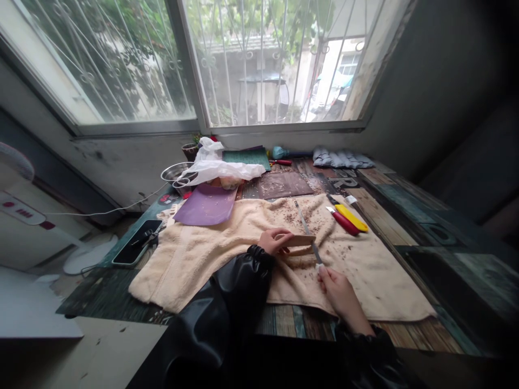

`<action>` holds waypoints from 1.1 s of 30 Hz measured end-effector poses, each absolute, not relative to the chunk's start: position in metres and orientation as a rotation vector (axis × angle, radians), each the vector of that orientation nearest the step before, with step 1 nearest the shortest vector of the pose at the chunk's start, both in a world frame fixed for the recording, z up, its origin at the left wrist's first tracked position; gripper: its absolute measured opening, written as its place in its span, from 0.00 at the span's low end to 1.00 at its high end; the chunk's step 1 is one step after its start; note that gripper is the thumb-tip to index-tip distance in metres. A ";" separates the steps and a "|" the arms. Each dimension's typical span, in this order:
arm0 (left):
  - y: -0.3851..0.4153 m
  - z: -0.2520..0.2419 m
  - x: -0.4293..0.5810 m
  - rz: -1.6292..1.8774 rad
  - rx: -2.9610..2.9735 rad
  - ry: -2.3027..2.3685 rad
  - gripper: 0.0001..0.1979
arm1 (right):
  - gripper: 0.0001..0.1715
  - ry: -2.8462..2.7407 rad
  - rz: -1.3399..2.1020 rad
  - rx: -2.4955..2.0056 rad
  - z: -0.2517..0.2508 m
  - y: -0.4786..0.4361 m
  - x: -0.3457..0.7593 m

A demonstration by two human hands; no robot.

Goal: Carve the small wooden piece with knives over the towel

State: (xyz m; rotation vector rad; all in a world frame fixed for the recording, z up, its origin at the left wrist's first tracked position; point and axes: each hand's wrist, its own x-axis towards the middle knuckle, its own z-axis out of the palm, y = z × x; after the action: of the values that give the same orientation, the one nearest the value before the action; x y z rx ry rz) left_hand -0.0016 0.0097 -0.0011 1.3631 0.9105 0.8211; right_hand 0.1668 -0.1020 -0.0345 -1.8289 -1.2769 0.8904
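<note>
My left hand (275, 241) is closed on the end of a small flat piece of wood (302, 240), held just over a beige towel (219, 243). My right hand (335, 289) grips the white-wrapped near end of a long, thin grey metal strip (305, 222); whether it is a file or a saw blade I cannot tell. The strip slants away from me and meets the wood's right end. Brown shavings lie on the towel around it. To the right rest a red-handled knife (344, 221) and a yellow-handled tool (353, 216).
A purple sheet (208, 205) overlaps the towel's back left, near a white plastic bag (229, 170) and metal bowl (176, 172). A phone (137, 243) with keys lies at the table's left edge. Grey packets (343, 159) line the back right, below the window.
</note>
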 end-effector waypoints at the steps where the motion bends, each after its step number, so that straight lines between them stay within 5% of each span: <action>1: 0.009 -0.001 -0.002 0.822 1.413 0.911 0.25 | 0.25 -1.291 0.868 -1.843 -0.034 -0.102 0.167; 25: 0.022 0.002 -0.010 0.482 1.325 0.856 0.19 | 0.23 -1.644 0.264 -2.139 -0.015 -0.111 0.157; 33: 0.017 0.001 -0.011 0.629 1.586 0.937 0.23 | 0.21 -1.610 0.212 -2.134 -0.016 -0.113 0.157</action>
State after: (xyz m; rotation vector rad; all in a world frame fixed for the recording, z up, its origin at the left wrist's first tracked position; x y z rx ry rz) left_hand -0.0115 0.0171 0.0006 1.5858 0.9373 0.6287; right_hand 0.1574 -0.1128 -0.0163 -2.1345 -1.6103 0.2115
